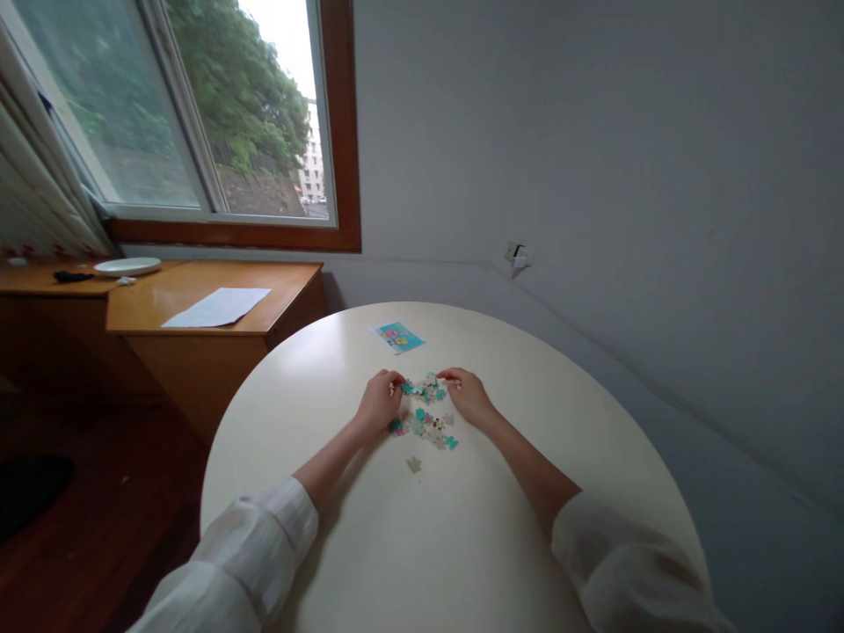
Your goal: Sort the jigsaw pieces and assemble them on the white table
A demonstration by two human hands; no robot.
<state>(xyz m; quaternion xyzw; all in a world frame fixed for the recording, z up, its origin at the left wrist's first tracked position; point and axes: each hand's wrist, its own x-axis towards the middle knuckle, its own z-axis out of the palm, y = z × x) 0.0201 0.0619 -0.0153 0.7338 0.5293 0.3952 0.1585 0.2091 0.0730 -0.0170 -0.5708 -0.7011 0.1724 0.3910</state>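
A: What is the scene at the desk (422,549)?
B: A person in pale sleeves (245,549) leans both hands over loose puzzle pieces (433,436), gathered near the middle of the round, white surface.

A: And the hands?
B: The left hand (381,401) curls its fingers at the pile's left edge; the right hand (469,397) reaches in from the other side, fingers extended. Both are beside the upper cluster; whether either grips a piece, I cannot tell.

A: How much is done?
B: Little, by my reading. Pieces lie scattered and overlapping, some with colour showing, others pale side up. No joined section is plain to see, though the closest ones are too small to judge.

A: What remains?
B: Nearly everything, it appears. One pale piece (413,464) lies apart, nearer the person, while a colourful card (398,337) rests flat beyond the pile, near the far edge.
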